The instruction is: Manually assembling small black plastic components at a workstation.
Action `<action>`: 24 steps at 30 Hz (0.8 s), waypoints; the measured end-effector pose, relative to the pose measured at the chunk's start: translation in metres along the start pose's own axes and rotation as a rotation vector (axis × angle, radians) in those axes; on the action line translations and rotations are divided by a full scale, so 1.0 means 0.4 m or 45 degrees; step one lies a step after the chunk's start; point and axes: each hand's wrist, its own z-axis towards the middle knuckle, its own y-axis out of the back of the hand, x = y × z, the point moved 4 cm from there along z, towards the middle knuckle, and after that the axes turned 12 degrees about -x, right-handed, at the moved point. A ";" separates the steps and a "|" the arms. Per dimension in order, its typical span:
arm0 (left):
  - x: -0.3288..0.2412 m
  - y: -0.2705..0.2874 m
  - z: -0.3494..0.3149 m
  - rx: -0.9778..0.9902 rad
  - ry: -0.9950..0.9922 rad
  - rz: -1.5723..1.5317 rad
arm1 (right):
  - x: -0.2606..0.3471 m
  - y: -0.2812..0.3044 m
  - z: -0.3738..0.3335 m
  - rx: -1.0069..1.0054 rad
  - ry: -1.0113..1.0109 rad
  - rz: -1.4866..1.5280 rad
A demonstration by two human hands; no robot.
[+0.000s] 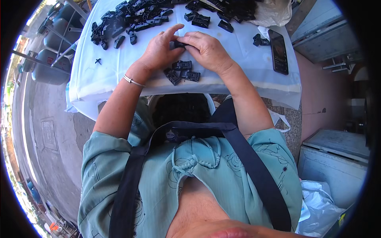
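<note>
Over the middle of the white-covered table (119, 75), my left hand (162, 45) and my right hand (205, 50) meet around a small black plastic part (178, 44). Fingers of both hands close on it, so most of its shape is hidden. Just below my hands, near the table's front edge, lie several black plastic pieces (182, 71) shaped like small blocks with cut-outs. A large heap of similar black parts (139, 16) spreads along the far left, and a few loose ones (133, 37) lie at its near side.
At the table's right side lie a phone (279, 51) with a lit screen and a small black part (260, 40). A pale sack (274, 14) sits at the far right. Below the front edge stands a round container (212, 104) of dark pieces. Grey metal cabinets (333, 154) stand at right.
</note>
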 end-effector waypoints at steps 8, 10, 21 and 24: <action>0.001 0.000 -0.004 -0.052 -0.066 0.025 | 0.005 0.000 -0.005 -0.048 0.127 -0.240; 0.002 -0.002 0.006 -0.027 -0.048 0.003 | -0.003 0.002 -0.006 -0.045 0.139 -0.214; 0.010 0.000 0.017 0.027 0.047 -0.031 | -0.010 0.003 0.009 -0.075 0.195 -0.066; 0.013 0.003 0.017 0.044 0.056 -0.061 | -0.003 -0.002 0.002 -0.021 0.148 -0.091</action>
